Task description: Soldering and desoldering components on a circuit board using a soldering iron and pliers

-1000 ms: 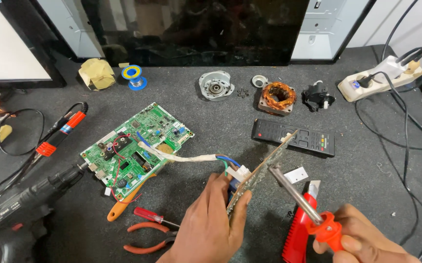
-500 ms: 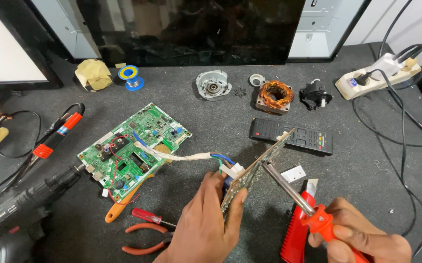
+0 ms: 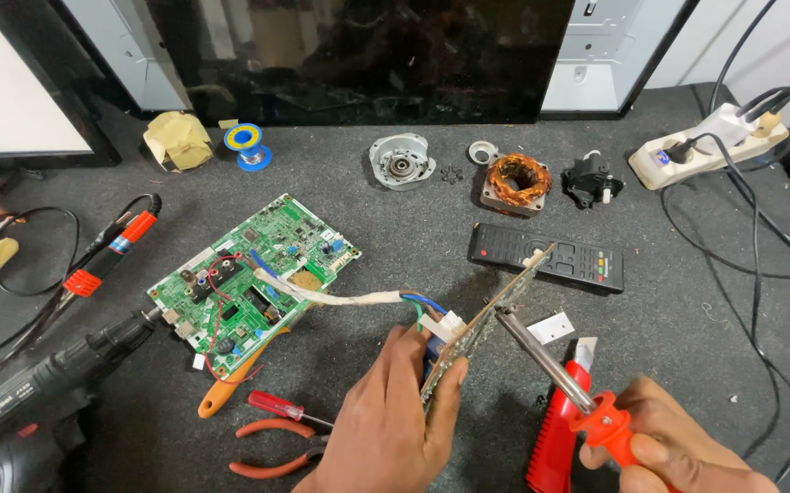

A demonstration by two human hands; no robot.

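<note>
Gripping a small circuit board (image 3: pixel 491 315) edge-up, the left hand (image 3: pixel 395 420) steadies it; the right hand (image 3: pixel 678 452), fingers closed around a soldering iron (image 3: pixel 550 365), sets its tip at the board's 3 o'clock face, soldering seemingly unfinished.

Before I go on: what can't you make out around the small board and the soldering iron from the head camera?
- Small brown circuit board: seen edge-on, so its faces are hidden.
- Grey soldering iron tip: contact with the board too small to tell.
- Right hand: cut off by the bottom edge.
- Left hand: covers the board's lower end.
</note>
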